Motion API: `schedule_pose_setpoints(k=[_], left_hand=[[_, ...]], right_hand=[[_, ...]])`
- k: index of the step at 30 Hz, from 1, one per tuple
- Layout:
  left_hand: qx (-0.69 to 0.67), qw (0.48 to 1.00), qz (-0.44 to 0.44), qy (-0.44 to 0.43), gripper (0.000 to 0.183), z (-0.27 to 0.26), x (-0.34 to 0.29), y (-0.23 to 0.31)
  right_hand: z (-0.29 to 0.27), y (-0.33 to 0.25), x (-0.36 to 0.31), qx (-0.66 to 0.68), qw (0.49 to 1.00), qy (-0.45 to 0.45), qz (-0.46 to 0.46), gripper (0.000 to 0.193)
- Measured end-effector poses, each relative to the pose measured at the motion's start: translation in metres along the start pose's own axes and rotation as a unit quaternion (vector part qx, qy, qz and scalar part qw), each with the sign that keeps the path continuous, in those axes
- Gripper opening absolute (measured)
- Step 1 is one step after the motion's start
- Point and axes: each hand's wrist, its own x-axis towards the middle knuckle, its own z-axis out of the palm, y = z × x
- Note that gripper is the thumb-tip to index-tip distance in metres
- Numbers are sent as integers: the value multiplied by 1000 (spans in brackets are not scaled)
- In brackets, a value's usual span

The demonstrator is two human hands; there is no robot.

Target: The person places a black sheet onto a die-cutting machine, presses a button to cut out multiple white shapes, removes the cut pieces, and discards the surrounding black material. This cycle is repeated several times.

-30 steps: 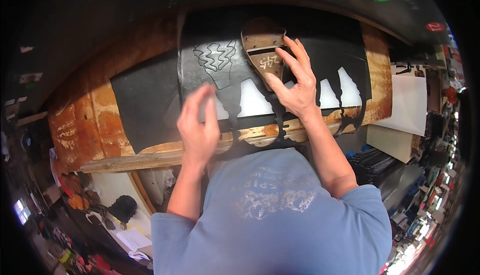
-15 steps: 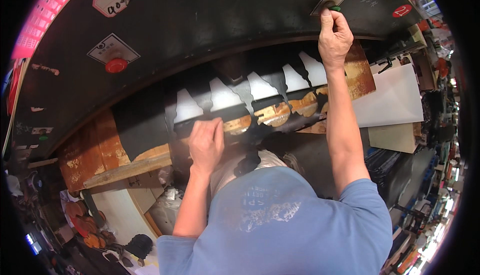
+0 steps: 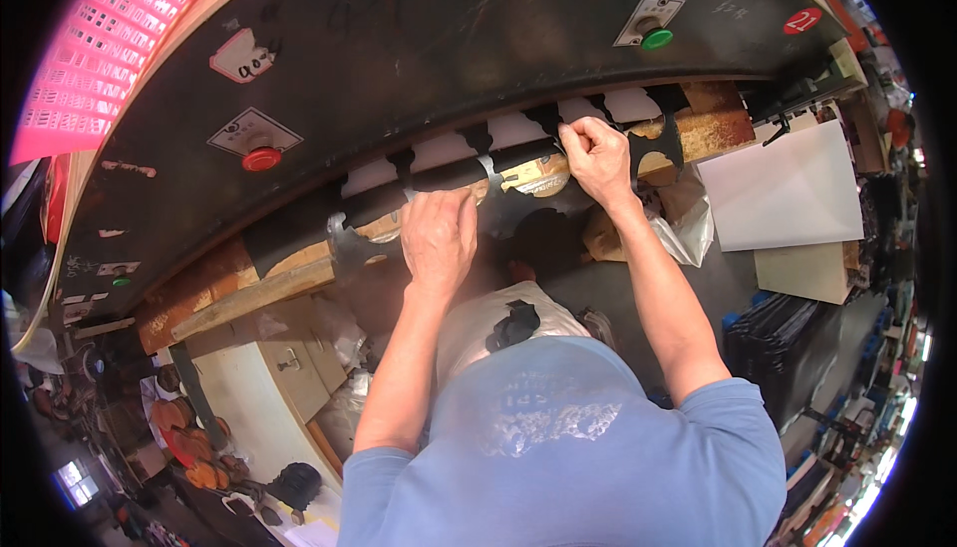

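Note:
A thin black sheet (image 3: 344, 248) with a row of cut-out openings lies across the work surface, its ragged front edge hanging over. Pale white shapes (image 3: 442, 148) show between its dark strips. My left hand (image 3: 439, 233) is closed at the sheet's front edge, fingers curled down and pinching it. Farther right, my right hand (image 3: 601, 160) has thumb and fingertips pressed together on another part of the same sheet. What lies right under the fingertips is partly hidden by both hands.
A black machine beam (image 3: 439, 39) spans above the sheet, with a red push button (image 3: 261, 157) and a green push button (image 3: 657, 38). Worn brown board (image 3: 710, 131) shows at the right. White paper (image 3: 783, 188) sits beside it; a pink basket (image 3: 110, 49) stands at far left.
My right hand has come off the green button and down to the black sheet. My left hand has shifted slightly right. The sheet's front edge is now pulled nearer, and the view has tilted.

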Motion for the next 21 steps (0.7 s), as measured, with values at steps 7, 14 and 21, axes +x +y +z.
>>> schedule_pose_setpoints(k=[7, 14, 21], left_hand=[[15, 1000, -23, -11, 6, 1, -2, -6], [28, 998, -42, -32, 8, 4, -4, -14], [-34, 983, -76, -166, 9, -27, -33, -7]], right_hand=[[4, -3, 2, 0, 999, -22, 33, 18], [7, 11, 2, 83, 987, -49, 131, 21], [23, -23, -38, 138, 972, -27, 190, 12]])
